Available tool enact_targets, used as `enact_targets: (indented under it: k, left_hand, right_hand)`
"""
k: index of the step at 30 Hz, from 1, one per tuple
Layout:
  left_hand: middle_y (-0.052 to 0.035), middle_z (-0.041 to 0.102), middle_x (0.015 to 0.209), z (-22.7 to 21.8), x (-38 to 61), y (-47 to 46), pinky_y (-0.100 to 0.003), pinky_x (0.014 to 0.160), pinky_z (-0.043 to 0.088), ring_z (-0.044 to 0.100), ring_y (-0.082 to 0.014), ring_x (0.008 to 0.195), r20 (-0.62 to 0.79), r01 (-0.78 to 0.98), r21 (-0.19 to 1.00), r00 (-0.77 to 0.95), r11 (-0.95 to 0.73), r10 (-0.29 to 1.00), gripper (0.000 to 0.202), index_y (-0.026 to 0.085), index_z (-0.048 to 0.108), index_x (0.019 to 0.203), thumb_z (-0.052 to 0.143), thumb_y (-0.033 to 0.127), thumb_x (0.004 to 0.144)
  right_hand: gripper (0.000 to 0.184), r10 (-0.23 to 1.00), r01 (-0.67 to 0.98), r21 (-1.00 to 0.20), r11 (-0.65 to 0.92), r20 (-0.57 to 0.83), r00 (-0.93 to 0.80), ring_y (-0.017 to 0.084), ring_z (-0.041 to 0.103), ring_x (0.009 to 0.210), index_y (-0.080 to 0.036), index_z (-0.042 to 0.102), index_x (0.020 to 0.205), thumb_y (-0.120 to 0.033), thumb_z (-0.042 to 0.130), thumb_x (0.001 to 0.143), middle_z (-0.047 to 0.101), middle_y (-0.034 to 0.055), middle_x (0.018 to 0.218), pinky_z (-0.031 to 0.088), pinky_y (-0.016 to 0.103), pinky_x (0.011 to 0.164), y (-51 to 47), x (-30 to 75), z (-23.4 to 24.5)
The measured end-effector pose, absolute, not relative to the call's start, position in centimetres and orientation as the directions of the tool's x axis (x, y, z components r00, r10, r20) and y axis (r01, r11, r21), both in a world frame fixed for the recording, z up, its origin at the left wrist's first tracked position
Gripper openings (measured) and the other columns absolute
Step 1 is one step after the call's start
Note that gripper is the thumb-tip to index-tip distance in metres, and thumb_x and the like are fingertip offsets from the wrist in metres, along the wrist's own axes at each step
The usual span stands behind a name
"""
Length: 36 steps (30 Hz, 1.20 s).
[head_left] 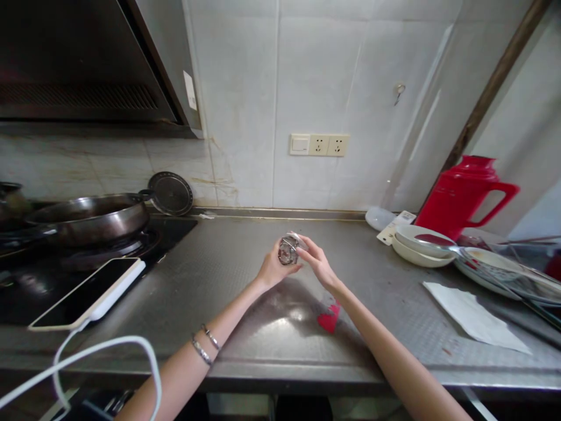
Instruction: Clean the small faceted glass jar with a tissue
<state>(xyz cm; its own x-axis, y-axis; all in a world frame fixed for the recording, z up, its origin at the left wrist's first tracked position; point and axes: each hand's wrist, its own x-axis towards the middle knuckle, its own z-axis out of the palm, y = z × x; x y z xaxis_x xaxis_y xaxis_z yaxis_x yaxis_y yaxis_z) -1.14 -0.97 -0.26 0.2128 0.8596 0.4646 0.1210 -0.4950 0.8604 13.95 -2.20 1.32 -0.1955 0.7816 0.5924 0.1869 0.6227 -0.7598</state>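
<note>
My left hand [274, 270] is wrapped round a small, round, glass-like container [288, 250], seen from its open or patterned end, with dark and shiny lines inside it. My right hand [319, 263] grips the same container from the other side, its thumb and fingers at the rim. Both hands hold it above the middle of the metal counter [228, 257]. What lies inside the container is too small to make out. On the counter below my right wrist is a torn red scrap [328, 318].
At left, a frying pan [96, 219] sits on the stove, with a phone [87, 295] and its white cable [109, 342] nearer me. Stacked bowls [421, 254], plates [486, 269], a red thermos [460, 196] and a white paper sheet [473, 313] stand or lie at right.
</note>
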Motion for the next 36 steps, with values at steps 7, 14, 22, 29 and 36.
enact_targets:
  k: [7,14,22,29,36]
  left_hand:
    - [-0.0118,0.07,0.099,0.4,-2.0,0.8,-0.037,0.08,0.049,0.067,-0.0249,0.087,0.418,0.244,0.84,0.281,-0.485,0.864,0.105,0.015,0.023,0.143,0.081,0.036,0.058]
    - [-0.015,0.059,0.124,2.0,-2.7,2.1,-0.042,0.098,0.041,0.057,-0.0295,0.113,0.498,0.118,0.776,0.489,-0.62,0.716,0.126,0.022,0.018,0.146,0.088,0.026,0.041]
    - [-0.0093,0.066,0.107,0.8,-1.8,1.9,-0.035,0.081,0.048,0.064,-0.0234,0.091,0.488,0.169,0.802,0.366,-0.572,0.792,0.09,0.02,0.042,0.127,0.084,0.026,0.048]
    - [-0.0095,0.065,0.106,0.1,-1.7,1.4,-0.033,0.079,0.049,0.064,-0.0216,0.089,0.522,0.165,0.789,0.328,-0.592,0.787,0.082,0.019,0.042,0.12,0.083,0.027,0.05]
    - [-0.0077,0.064,0.106,0.0,-1.3,0.8,-0.033,0.079,0.049,0.063,-0.0206,0.089,0.501,0.096,0.823,0.338,-0.559,0.796,0.081,0.021,0.042,0.118,0.084,0.024,0.049]
  right_hand:
    - [0.059,0.81,0.052,-0.813,0.58,0.569,-0.14,0.022,0.062,0.107,-0.021,0.048,0.128,-0.044,0.066,0.077,0.059,0.0095,0.126,0.051,0.035,0.092,-1.2,13.4,0.7]
    - [0.053,0.926,-0.095,-0.927,0.363,0.37,-0.069,0.023,0.067,0.087,-0.017,0.062,0.113,-0.047,0.071,0.07,0.069,0.0075,0.103,0.058,0.036,0.075,-1.8,13.4,2.0]
    - [0.049,0.955,-0.083,-0.957,0.279,0.286,-0.082,0.02,0.068,0.082,-0.022,0.063,0.114,-0.051,0.065,0.074,0.07,0.005,0.099,0.059,0.031,0.064,-1.2,13.3,1.5]
    - [0.048,0.951,-0.039,-0.951,0.307,0.308,-0.027,0.017,0.068,0.072,-0.021,0.064,0.112,-0.056,0.05,0.083,0.07,0.0052,0.101,0.057,0.028,0.059,-0.5,13.1,0.6]
    - [0.039,0.839,0.248,-0.825,0.508,0.539,0.071,0.02,0.067,0.079,-0.02,0.069,0.101,-0.05,0.05,0.086,0.072,0.0058,0.094,0.056,0.029,0.064,0.5,13.8,-0.4]
